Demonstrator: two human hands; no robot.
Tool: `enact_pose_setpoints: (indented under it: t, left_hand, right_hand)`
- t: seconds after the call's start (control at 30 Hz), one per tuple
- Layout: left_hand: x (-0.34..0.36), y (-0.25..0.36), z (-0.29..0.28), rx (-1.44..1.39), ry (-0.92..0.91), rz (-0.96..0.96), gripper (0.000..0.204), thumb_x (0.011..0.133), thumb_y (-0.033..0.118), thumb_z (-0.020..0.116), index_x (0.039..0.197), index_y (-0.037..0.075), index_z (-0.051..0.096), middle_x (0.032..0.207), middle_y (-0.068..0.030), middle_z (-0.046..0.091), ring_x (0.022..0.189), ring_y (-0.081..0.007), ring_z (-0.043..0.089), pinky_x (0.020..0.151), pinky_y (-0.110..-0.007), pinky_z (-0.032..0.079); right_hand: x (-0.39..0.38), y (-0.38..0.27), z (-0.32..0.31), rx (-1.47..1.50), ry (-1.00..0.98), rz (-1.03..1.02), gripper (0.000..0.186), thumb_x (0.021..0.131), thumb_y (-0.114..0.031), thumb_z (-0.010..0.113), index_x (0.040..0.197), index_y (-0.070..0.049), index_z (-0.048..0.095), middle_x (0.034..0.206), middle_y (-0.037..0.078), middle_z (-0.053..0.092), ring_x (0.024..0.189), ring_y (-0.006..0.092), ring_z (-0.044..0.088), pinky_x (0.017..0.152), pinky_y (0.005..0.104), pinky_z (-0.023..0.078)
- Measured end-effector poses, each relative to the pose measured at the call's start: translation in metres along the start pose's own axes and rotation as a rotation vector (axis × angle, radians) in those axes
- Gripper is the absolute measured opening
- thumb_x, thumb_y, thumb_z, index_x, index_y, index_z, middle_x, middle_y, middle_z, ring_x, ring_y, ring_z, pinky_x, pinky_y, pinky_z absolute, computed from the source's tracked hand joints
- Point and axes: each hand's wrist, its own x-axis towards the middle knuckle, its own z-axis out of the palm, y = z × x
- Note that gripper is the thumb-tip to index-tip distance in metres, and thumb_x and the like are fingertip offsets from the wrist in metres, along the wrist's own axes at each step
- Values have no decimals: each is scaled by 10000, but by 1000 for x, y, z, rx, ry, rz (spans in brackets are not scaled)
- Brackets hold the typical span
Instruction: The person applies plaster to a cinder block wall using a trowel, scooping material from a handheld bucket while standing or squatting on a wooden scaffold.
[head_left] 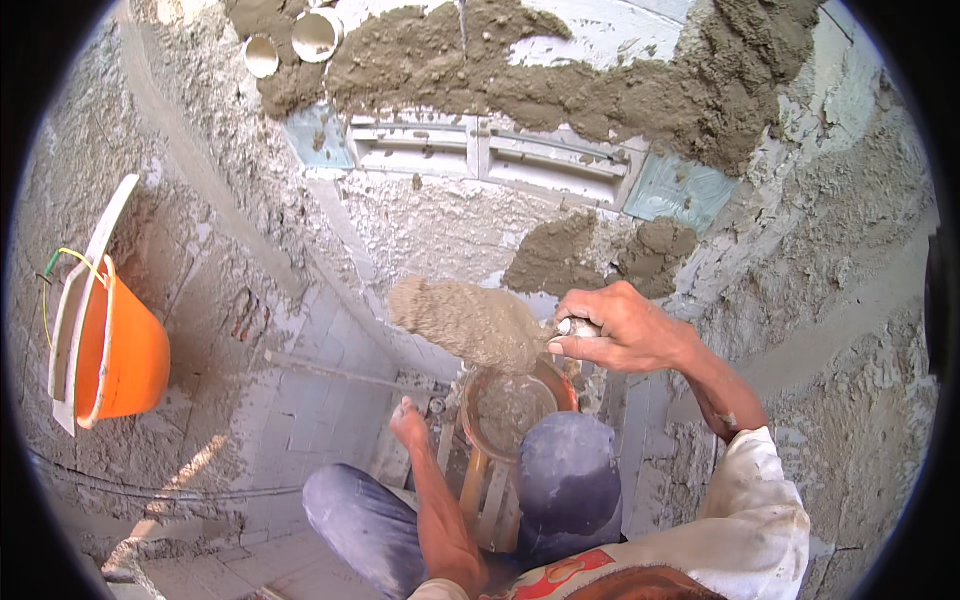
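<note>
My right hand (625, 328) grips the handle of a trowel, whose blade is covered by a thick load of wet grey mortar (465, 318). The loaded trowel is above a round orange-rimmed bucket (468, 420) with mortar inside, standing between my knees. To the left of that bucket is my left hand (408, 424), its fingers curled closed; anything inside them is hidden. Beyond the trowel, patches of wet mortar (560, 262) cling to the wall below a pale frame with two slots (478, 150).
A thick mortar band (600, 92) lies above the slotted frame, with two white pipe ends (316, 36) at its left. Bluish panels (682, 190) flank the frame. At far left is an orange bucket-like container (138, 350) beside a pale curved strip (68, 340). Rough plastered walls surround me.
</note>
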Motion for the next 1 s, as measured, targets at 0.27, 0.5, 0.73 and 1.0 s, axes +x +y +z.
enact_pose_setpoints:
  t: [0.27,0.5,0.73,1.0]
  left_hand:
    - [-6,-31,0,-36,-15,-134,283,1001,224,566,759,80,539,628,-26,519,520,-117,491,420,-283,374]
    - [-47,27,18,43,-503,-207,473,981,431,612,1200,12,630,1020,-82,624,842,-169,607,634,-333,540]
    - [-52,7,52,244,-646,63,288,927,233,657,883,-44,721,752,-13,651,720,-99,549,675,-292,462]
    - [-88,42,63,109,-840,31,291,845,232,758,951,-36,712,845,-63,678,775,-154,599,734,-309,466]
  right_hand:
    - [82,29,-166,709,-171,236,243,984,-206,622,884,15,626,574,47,579,370,93,522,269,226,389]
    - [-51,22,-242,83,747,297,311,982,-389,613,828,-126,552,556,-74,436,388,22,360,342,189,290]
    - [-125,91,1,-126,267,791,317,961,-345,594,951,-29,618,666,25,524,577,127,465,511,339,442]
    - [-135,128,163,-686,-312,561,321,899,-184,608,1158,5,600,934,249,687,794,378,716,693,465,574]
